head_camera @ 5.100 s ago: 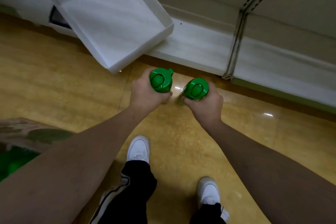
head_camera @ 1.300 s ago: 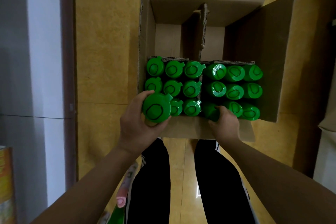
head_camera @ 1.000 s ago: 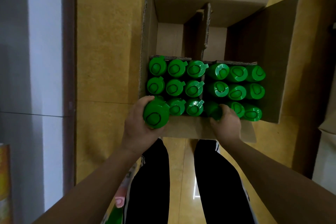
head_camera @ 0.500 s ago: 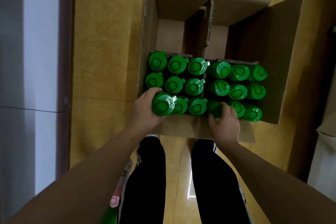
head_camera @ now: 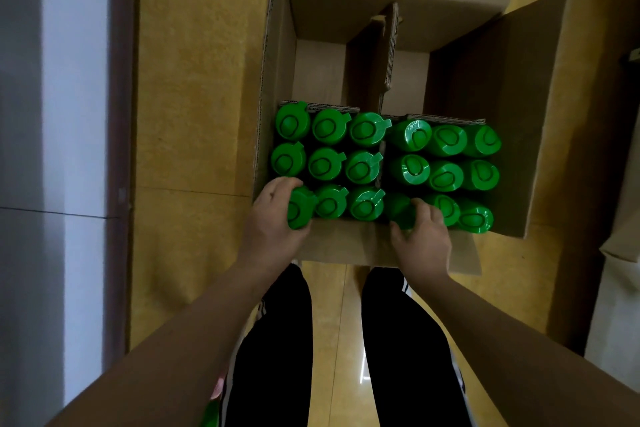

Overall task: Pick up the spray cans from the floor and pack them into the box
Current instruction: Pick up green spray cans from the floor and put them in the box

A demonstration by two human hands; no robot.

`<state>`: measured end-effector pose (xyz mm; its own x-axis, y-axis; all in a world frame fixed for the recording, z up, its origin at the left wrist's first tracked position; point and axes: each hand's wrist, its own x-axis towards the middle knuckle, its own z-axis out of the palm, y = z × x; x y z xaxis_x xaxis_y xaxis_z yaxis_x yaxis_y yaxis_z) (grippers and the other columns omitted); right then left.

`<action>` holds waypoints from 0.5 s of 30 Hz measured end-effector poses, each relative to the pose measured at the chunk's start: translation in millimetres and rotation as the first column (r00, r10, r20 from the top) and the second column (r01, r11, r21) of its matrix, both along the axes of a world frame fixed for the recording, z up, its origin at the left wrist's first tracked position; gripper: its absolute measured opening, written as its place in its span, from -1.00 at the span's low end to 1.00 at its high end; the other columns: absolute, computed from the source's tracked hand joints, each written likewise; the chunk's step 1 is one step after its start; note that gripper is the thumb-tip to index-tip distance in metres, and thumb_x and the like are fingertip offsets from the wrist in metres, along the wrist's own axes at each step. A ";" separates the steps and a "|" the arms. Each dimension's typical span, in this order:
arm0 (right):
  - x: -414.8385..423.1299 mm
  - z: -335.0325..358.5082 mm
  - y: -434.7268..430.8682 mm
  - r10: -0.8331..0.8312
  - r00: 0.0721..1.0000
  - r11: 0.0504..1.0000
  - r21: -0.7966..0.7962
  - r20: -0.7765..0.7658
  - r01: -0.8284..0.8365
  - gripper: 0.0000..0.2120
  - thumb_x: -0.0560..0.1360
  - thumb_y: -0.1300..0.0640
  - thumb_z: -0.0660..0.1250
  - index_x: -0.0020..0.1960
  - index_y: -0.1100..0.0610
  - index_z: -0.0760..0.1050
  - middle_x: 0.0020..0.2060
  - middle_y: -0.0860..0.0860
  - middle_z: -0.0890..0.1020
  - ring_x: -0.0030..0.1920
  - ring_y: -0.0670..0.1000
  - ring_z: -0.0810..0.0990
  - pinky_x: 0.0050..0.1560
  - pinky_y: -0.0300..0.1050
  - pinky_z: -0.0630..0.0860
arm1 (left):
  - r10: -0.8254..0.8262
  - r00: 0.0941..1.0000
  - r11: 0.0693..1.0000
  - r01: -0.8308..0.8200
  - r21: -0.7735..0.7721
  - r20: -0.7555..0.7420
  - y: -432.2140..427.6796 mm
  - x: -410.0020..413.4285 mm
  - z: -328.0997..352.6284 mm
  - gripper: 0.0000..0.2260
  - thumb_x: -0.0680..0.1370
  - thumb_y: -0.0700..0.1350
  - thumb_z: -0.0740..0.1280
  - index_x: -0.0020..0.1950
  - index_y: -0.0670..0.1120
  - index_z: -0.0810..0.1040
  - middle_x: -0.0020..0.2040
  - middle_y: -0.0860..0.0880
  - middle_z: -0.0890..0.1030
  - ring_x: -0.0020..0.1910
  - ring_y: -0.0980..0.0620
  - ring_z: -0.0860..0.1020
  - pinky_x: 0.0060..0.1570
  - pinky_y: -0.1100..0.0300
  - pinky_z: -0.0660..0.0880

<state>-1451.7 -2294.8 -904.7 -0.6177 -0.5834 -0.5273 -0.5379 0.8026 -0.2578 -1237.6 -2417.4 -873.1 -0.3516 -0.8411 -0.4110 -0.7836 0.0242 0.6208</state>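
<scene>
The spray can [head_camera: 299, 208] at the near left corner of the box [head_camera: 346, 250] could catch on the cardboard wall or on the cap beside it. The slot looks tight, so it might end up tilted instead of seated. The left hand [head_camera: 273, 215] grips this can round its cap, and the can pokes out past the palm toward the box's middle. The right hand [head_camera: 424, 236] curls round a second can [head_camera: 398, 210] in the near row, just beside the box's divider [head_camera: 389, 55].

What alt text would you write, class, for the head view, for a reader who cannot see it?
A left hand grips the green corner spray can and a right hand the middle spray can, in the near row of a half-filled cardboard box on a yellow floor.
</scene>
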 end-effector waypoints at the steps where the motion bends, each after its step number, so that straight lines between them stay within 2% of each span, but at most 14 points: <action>1: -0.2 -0.3 0.3 0.005 1.000 1.000 -0.004 -0.002 -0.005 -0.43 0.50 0.06 0.45 0.45 0.18 0.40 0.28 0.18 0.52 0.23 0.21 0.52 0.18 0.08 0.50 | 0.005 1.000 0.999 -0.006 0.043 0.029 -1.9 4.3 -3.9 -0.42 0.40 -0.19 0.58 0.36 -0.03 0.47 0.34 -0.01 0.47 0.23 0.11 0.43 0.10 0.51 0.24; 3: 0.5 -1.6 0.7 0.005 1.000 1.000 -0.010 -0.006 -0.005 -0.44 0.50 0.05 0.45 0.44 0.17 0.40 0.27 0.18 0.52 0.22 0.21 0.53 0.17 0.07 0.50 | 0.020 0.996 0.995 -0.029 0.097 0.093 -9.0 8.5 -14.8 -0.41 0.42 -0.19 0.56 0.40 -0.03 0.44 0.37 0.00 0.45 0.23 0.12 0.42 0.11 0.44 0.25; 6: 0.5 -5.2 2.8 0.008 1.000 0.999 -0.033 -0.022 -0.008 -0.45 0.48 0.05 0.46 0.42 0.17 0.43 0.25 0.17 0.53 0.21 0.21 0.53 0.16 0.06 0.51 | -0.080 0.983 0.991 0.061 0.115 0.163 -19.6 -0.3 -30.8 -0.39 0.43 -0.24 0.52 0.44 -0.08 0.39 0.42 -0.07 0.40 0.32 -0.06 0.43 0.16 0.23 0.33; 9: -0.5 -8.5 6.9 0.027 0.999 0.998 -0.047 -0.033 -0.028 -0.46 0.47 0.05 0.46 0.40 0.18 0.44 0.23 0.17 0.54 0.20 0.20 0.53 0.15 0.05 0.52 | -0.142 0.958 0.986 0.113 0.127 0.249 -16.8 -9.1 -39.7 -0.33 0.45 -0.26 0.50 0.50 -0.15 0.30 0.47 -0.15 0.29 0.41 -0.16 0.36 0.32 0.04 0.36; 12: -0.4 -8.9 10.1 0.028 0.999 0.998 -0.058 -0.022 -0.029 -0.46 0.48 0.04 0.45 0.40 0.18 0.44 0.23 0.16 0.54 0.21 0.18 0.52 0.15 0.04 0.52 | -0.034 0.958 0.990 -0.006 0.140 0.283 -1.8 -11.7 -38.0 -0.23 0.45 -0.16 0.54 0.54 -0.14 0.21 0.51 -0.17 0.15 0.46 -0.15 0.27 0.40 0.01 0.34; 15: 0.6 -6.5 9.0 0.007 1.000 0.997 -0.073 -0.005 -0.007 -0.46 0.49 0.06 0.44 0.41 0.20 0.44 0.24 0.16 0.55 0.23 0.18 0.52 0.18 0.04 0.50 | 0.175 0.967 0.978 -0.192 0.079 0.186 10.2 -13.4 -30.1 -0.30 0.47 -0.16 0.51 0.52 -0.16 0.24 0.46 -0.16 0.26 0.42 -0.11 0.31 0.36 0.13 0.29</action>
